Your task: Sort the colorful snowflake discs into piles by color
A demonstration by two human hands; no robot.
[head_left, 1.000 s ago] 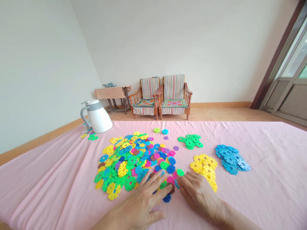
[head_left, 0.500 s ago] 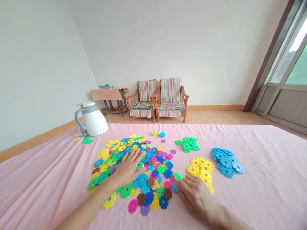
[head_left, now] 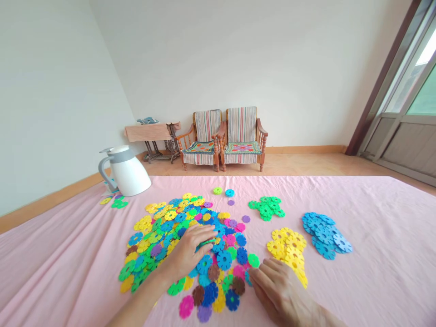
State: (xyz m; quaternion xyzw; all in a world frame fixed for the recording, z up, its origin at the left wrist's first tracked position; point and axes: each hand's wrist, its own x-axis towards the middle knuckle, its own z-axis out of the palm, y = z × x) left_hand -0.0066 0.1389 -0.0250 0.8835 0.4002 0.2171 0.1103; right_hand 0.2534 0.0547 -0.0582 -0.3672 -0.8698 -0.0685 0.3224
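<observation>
A big mixed heap of coloured flower-shaped plastic discs (head_left: 177, 231) lies on the pink cloth (head_left: 374, 272). My left hand (head_left: 192, 250) rests on top of the heap, fingers curled over a green disc near its middle. My right hand (head_left: 279, 288) lies flat on the cloth at the heap's right edge, fingers stretched toward a blue disc and a green disc (head_left: 253, 260). To the right sit sorted piles: green discs (head_left: 267, 207), yellow discs (head_left: 289, 247) and blue discs (head_left: 325, 229).
A white jug (head_left: 125, 170) stands at the cloth's far left, with a few loose discs beside it. Two single discs (head_left: 223, 191) lie beyond the heap. Past the cloth are two striped wooden armchairs (head_left: 225, 138), a small table and a glass door at right.
My left hand went from the near edge up onto the heap, then drew back slightly with fingers curling. Several discs now lie spread toward me. My right hand barely moved.
</observation>
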